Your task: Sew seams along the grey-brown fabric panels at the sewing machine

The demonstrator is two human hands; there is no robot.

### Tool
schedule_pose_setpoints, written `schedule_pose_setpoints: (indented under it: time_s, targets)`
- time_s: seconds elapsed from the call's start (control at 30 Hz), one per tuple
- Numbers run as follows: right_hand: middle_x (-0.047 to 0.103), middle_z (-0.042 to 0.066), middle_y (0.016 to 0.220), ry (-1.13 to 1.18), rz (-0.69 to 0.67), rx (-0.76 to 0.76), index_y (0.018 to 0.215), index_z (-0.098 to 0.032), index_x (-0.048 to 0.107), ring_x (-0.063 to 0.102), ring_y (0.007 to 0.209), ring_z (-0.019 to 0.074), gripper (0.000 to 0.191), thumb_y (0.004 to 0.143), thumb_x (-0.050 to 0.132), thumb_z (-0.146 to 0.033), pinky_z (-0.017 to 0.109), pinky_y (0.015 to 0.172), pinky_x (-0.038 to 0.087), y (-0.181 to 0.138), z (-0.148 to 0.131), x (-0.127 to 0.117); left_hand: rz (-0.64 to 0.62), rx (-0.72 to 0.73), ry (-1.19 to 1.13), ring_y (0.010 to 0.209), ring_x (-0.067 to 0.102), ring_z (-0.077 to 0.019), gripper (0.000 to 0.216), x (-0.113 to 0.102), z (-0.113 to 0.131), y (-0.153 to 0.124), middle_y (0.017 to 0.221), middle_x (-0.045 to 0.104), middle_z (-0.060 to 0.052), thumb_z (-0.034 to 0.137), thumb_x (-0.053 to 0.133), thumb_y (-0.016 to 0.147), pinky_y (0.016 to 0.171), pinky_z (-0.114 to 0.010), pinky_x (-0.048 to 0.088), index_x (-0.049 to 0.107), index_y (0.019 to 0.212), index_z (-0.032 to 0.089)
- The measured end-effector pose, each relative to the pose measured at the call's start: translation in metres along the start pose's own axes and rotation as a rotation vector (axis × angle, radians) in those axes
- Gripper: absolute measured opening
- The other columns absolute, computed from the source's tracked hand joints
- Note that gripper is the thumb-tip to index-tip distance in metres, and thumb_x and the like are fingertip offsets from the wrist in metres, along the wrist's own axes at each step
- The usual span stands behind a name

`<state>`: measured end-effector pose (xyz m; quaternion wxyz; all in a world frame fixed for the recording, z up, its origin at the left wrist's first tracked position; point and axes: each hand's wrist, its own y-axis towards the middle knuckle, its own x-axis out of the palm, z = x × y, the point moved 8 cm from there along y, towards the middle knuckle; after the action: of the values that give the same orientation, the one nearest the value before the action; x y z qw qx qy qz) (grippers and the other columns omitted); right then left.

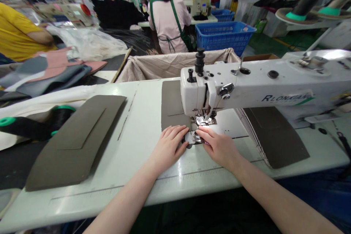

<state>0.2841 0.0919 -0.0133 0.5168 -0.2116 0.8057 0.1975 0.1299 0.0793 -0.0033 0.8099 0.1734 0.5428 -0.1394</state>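
A grey-brown panel (172,104) with a slit-like line lies flat on the sewing table, its right edge running under the head of a white sewing machine (236,84). My left hand (171,142) rests on the panel's near edge, fingers stretched out and thumb apart. Close to the presser foot (202,120), my right hand (216,144) reaches in with extended fingers at the metal plate. Its fingertips are partly hidden, and I see nothing held in them. The lit needle area sits just beyond both hands.
Left of me lies a stack of similar panels (79,142), beside black thread cones (27,128). More stacked panels (276,135) stand right, under the machine arm. Behind the table are a cloth-lined bin (159,66), a blue basket (225,36) and a seated person (171,22).
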Motion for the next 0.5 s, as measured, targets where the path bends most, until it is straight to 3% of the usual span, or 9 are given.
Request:
schedule_pose_setpoints:
  time_s: [0.27, 0.5]
  targets:
    - [0.048, 0.000, 0.144, -0.007, 0.005, 0.001, 0.136, -0.029, 0.047, 0.062, 0.109, 0.0207, 0.049, 0.088, 0.049, -0.017, 0.033, 0.086, 0.052, 0.000, 0.002, 0.004, -0.033, -0.040, 0.068, 0.143, 0.024, -0.0220, 0.056, 0.010, -0.007, 0.000, 0.154, 0.032, -0.004, 0.043, 0.040, 0.096, 0.119, -0.045, 0.018, 0.028, 0.148, 0.024]
    - [0.047, -0.001, 0.144, -0.001, 0.003, -0.001, 0.136, -0.028, 0.047, 0.061, 0.109, 0.0208, 0.049, 0.089, 0.048, -0.016, 0.034, 0.088, 0.051, 0.000, 0.001, 0.003, -0.043, -0.037, 0.104, 0.145, 0.020, -0.0216, 0.059, 0.012, -0.008, 0.000, 0.156, 0.027, -0.003, 0.046, 0.037, 0.097, 0.120, -0.045, 0.016, 0.024, 0.150, 0.024]
